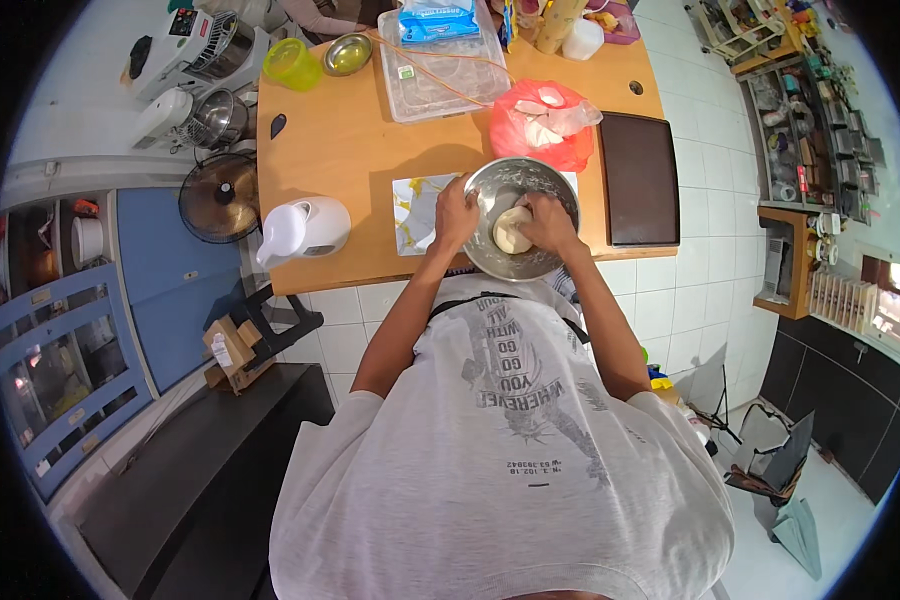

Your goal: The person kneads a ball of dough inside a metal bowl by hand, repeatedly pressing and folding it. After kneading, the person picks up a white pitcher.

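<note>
A steel mixing bowl (pixel 522 265) is at the front edge of the wooden table (pixel 430 145), partly over a printed sheet (pixel 410 218). My left hand (pixel 455 215) grips the bowl's left rim. Inside the bowl, my right hand (pixel 546 220) is curled on a lump of pale dough (pixel 509 232), its fingertips partly hidden in it. Just beyond the bowl lies a red plastic bag (pixel 515 120) with pale contents. A dark rectangular tray (pixel 640 180) is to the right.
A white kettle (pixel 320 225) stands front left. Farther back are a green container (pixel 290 65), a small steel bowl (pixel 347 55), a lidded plastic box (pixel 440 85) and a cord. Another person's arm (pixel 315 15) shows at the top. A fan (pixel 215 195) stands left of the table.
</note>
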`<move>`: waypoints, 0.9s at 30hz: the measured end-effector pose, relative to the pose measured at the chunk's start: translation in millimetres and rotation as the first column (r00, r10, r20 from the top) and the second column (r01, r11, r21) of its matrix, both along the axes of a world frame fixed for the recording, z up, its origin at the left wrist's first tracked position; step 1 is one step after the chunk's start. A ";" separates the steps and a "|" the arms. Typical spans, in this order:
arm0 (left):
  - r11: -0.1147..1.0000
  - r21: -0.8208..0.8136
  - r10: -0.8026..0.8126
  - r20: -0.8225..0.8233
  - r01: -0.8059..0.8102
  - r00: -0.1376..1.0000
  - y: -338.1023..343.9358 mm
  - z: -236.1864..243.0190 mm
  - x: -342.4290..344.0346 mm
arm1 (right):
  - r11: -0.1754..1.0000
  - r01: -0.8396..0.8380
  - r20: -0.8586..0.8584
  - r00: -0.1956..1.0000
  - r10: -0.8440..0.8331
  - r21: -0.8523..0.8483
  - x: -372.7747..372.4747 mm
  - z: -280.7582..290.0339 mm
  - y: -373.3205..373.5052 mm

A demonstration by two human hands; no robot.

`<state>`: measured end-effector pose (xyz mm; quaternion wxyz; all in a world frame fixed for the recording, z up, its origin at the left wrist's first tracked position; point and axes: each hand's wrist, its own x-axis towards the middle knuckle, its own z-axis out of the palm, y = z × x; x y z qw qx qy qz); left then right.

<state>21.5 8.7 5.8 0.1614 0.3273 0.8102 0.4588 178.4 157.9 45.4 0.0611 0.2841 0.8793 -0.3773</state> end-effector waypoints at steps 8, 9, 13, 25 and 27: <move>1.000 -0.002 0.009 0.047 -0.009 0.999 0.7 5.2 -2.5 | 0.924 -0.086 -0.063 0.991 0.118 0.373 -12.6 3.7 -36.8; 1.000 -0.010 0.006 0.062 -0.006 0.998 0.7 3.4 -3.1 | 0.929 -0.131 -0.014 0.989 0.145 0.345 -8.4 7.0 -37.7; 0.999 -0.033 0.007 0.050 -0.006 0.999 -0.1 -2.7 -3.9 | 0.937 -0.189 -0.058 0.975 0.215 0.294 2.6 35.3 -36.8; 0.999 0.003 -0.051 0.067 0.050 0.996 2.7 3.6 -3.4 | 0.938 -0.090 0.079 0.995 0.067 0.335 -24.7 -32.4 -38.4; 0.998 0.001 -0.066 0.070 0.066 0.995 4.5 11.9 -2.9 | 0.882 -0.137 0.036 0.990 0.135 0.452 -17.4 -31.2 -49.8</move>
